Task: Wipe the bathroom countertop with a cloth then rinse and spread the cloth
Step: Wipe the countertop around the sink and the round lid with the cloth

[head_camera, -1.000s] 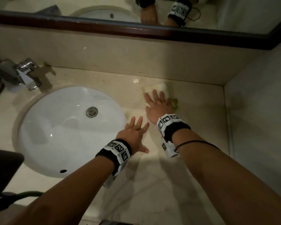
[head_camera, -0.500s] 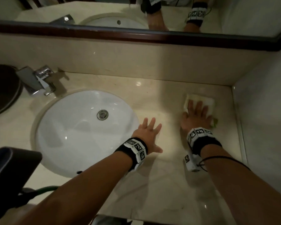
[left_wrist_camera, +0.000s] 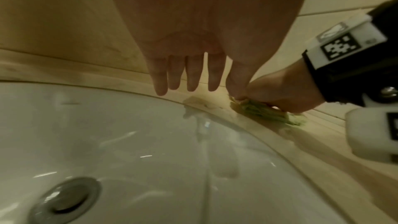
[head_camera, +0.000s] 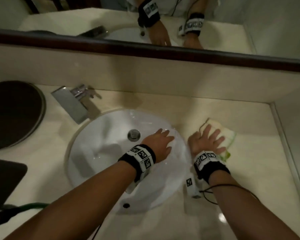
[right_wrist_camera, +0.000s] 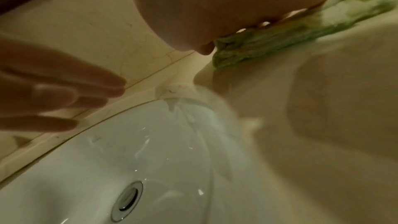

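A pale cloth (head_camera: 227,135) with green edging lies on the beige countertop (head_camera: 249,167) just right of the white sink (head_camera: 100,153). My right hand (head_camera: 206,141) presses flat on the cloth with spread, straight fingers. The cloth (right_wrist_camera: 269,43) bunches green under that palm in the right wrist view, and the cloth (left_wrist_camera: 264,110) shows beneath the right hand in the left wrist view. My left hand (head_camera: 160,144) hovers over the sink's right side, fingers (left_wrist_camera: 191,74) straight and together, holding nothing. Water runs down the basin wall near the rim.
A chrome faucet (head_camera: 74,103) stands at the sink's back left, with a dark round object (head_camera: 12,115) beyond it. The drain (head_camera: 133,134) sits mid-basin. A wall (head_camera: 298,135) bounds the counter on the right, a mirror (head_camera: 145,19) runs above the backsplash.
The right hand has dragged the cloth from the right of the counter back left toward the sink rim. The left hand has shifted from the counter to above the basin.
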